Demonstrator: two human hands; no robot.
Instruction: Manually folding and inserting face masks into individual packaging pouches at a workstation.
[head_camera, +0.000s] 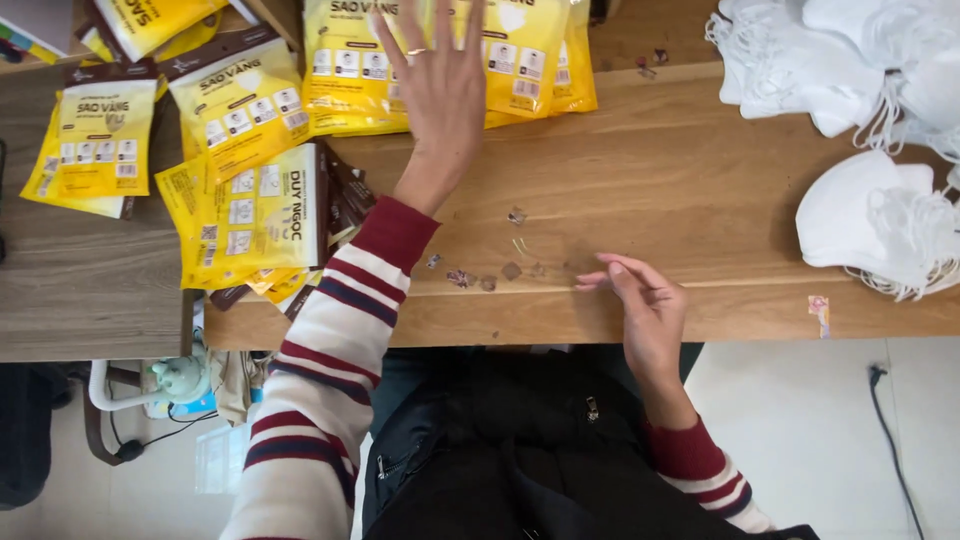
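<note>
My left hand (437, 95) reaches far across the wooden table (650, 180), fingers spread flat, a ring on one finger, resting on a stack of yellow pouches (350, 70). My right hand (640, 305) hovers near the table's front edge, fingers loosely apart and holding nothing, just right of several small scraps (485, 275). More yellow and brown pouches (245, 215) lie scattered at the left, some hanging over the table edge.
Piles of white face masks (875, 215) with ear loops sit at the right and far right corner (800, 60). A small coloured sticker (819, 312) lies at the front edge. A lower grey table (80, 290) adjoins on the left. A cable (890, 430) runs on the floor.
</note>
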